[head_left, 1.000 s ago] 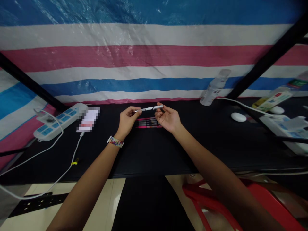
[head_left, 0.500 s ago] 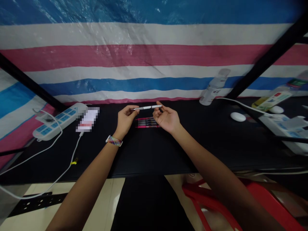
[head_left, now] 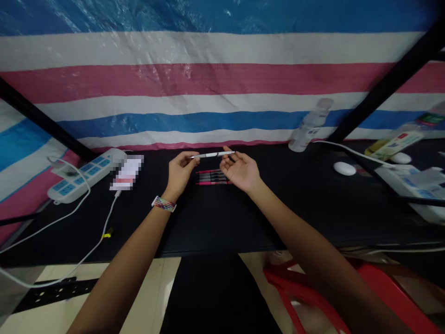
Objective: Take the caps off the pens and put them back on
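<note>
A white pen (head_left: pixel 211 154) spans the gap between my two hands, roughly level above the black table. Its left end, with a dark tip, is pinched by the fingertips of my left hand (head_left: pixel 181 172). My right hand (head_left: pixel 241 170), palm up with fingers curled, has the pen's other end at its index finger and thumb. Below the pen, several pens with pink and grey barrels (head_left: pixel 211 177) lie side by side on the table (head_left: pixel 215 218); my right fingers hide their right ends.
A power strip (head_left: pixel 86 176) and a blurred-out phone (head_left: pixel 127 172) with a white cable lie left. To the right are a clear bottle (head_left: pixel 311 125), a white mouse-like object (head_left: pixel 344 168), a bottle of yellow liquid (head_left: pixel 399 139) and another power strip (head_left: pixel 413 185). Striped sheeting hangs behind.
My left hand has shifted very slightly left. The pen is still held between both hands, and the pens on the table lie as before.
</note>
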`<state>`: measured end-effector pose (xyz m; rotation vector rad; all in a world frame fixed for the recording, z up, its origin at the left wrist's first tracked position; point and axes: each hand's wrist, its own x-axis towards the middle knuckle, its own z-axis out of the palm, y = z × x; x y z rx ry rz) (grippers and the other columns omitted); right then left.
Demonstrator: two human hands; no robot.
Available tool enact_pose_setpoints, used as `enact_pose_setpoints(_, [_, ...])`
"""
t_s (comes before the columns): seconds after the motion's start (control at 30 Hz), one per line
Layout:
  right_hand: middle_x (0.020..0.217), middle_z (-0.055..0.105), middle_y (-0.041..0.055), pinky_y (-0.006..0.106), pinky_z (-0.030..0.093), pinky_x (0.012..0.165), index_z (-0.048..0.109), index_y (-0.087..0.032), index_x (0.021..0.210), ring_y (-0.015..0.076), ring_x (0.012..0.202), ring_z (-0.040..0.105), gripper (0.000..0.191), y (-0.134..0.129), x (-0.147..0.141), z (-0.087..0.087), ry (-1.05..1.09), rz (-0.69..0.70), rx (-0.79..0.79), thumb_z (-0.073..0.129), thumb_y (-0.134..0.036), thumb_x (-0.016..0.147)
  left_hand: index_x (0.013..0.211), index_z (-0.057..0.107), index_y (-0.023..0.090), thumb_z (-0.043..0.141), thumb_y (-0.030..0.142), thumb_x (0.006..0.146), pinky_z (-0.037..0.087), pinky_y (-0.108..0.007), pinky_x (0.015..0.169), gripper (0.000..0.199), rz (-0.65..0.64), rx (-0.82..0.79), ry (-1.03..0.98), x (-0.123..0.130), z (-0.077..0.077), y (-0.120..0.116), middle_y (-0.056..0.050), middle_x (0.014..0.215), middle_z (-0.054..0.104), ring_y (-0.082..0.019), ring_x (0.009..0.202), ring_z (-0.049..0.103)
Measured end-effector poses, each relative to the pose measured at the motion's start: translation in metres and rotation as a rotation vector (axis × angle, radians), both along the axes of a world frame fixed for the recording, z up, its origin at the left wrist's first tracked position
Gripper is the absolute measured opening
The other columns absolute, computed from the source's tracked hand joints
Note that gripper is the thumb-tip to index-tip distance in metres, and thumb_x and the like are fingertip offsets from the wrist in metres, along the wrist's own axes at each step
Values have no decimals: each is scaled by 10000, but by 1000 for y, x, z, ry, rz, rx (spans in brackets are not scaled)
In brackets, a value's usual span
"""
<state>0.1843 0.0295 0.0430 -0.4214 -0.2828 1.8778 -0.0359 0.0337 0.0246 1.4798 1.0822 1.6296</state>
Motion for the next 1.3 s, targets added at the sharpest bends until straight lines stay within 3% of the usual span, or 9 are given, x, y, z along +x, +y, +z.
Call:
enact_pose_setpoints(0.1, [863, 674, 32, 307, 633, 778, 735, -178, 1243, 155, 768, 648, 324, 1, -2, 0, -18, -17, -11, 551, -111, 985, 1036, 835, 201, 892, 320, 835, 636, -331, 814, 241, -4, -3, -8, 1, -1, 0, -48, 884, 796, -187, 824, 748])
enact_pose_setpoints(0.23, [848, 672, -1, 283, 623, 823, 723, -212, 1293, 134, 760, 642, 537, -1, -4, 1, -20, -39, 25, 491, 43, 880, 1021, 838, 191, 895, 335, 840, 632, -335, 819, 238, -8, -6, 12, 2, -2, -1, -59, 890, 802, -192, 833, 752])
enact_pose_setpoints(0.3, [870, 682, 8, 303, 627, 828, 715, -205, 1320, 145, 784, 652, 527, -2, -4, 2, 7, -41, 28, 487, 8, 895, 1015, 836, 189, 893, 348, 845, 632, -338, 817, 240, -15, -15, 19, 3, -2, -2, -59, 881, 802, -194, 833, 752])
enact_pose_setpoints(0.43, [880, 677, 36, 320, 630, 804, 728, -169, 1252, 164, 804, 655, 307, -1, -2, 1, 11, -43, 15, 550, -173, 1002, 1021, 837, 195, 898, 352, 831, 633, -336, 817, 255, -8, -24, 14, 2, 0, -2, -49, 876, 803, -191, 830, 747])
enact_pose_setpoints(0.53, [871, 661, 24, 296, 618, 792, 735, -188, 1198, 149, 781, 643, 238, 1, -4, 0, -38, -56, 11, 590, -169, 1010, 1019, 838, 198, 895, 332, 826, 631, -336, 817, 242, -3, -30, 13, 2, 1, -2, -46, 868, 798, -188, 821, 744])
enact_pose_setpoints(0.77, [920, 698, 15, 308, 606, 856, 724, -224, 1318, 142, 821, 653, 519, -7, -5, 8, -48, -36, 73, 524, -16, 886, 1019, 830, 196, 863, 313, 857, 630, -348, 820, 202, -5, -28, 32, 2, 1, -3, -53, 860, 790, -189, 813, 738])
enact_pose_setpoints(0.97, [901, 680, 43, 333, 609, 796, 735, -199, 1205, 175, 809, 636, 263, -4, -3, 5, -29, -59, 16, 568, -212, 1002, 1026, 833, 194, 879, 336, 839, 627, -345, 822, 239, -6, -34, 25, 3, 1, -4, -57, 885, 799, -194, 829, 743])
enact_pose_setpoints(1.13, [854, 654, 28, 299, 594, 782, 724, -189, 1191, 153, 769, 616, 265, -3, -4, 4, -3, -39, -18, 565, -135, 987, 1040, 833, 180, 886, 334, 837, 630, -343, 829, 261, 0, -31, 23, 1, 3, -4, -58, 887, 802, -193, 831, 749])
enact_pose_setpoints(1.3, [884, 673, 47, 334, 600, 800, 742, -193, 1196, 178, 827, 636, 276, -4, -3, 3, -24, -39, 17, 565, -206, 984, 1015, 842, 202, 883, 314, 835, 634, -340, 808, 216, 5, -34, 29, 1, 3, -4, -55, 887, 809, -189, 817, 741])
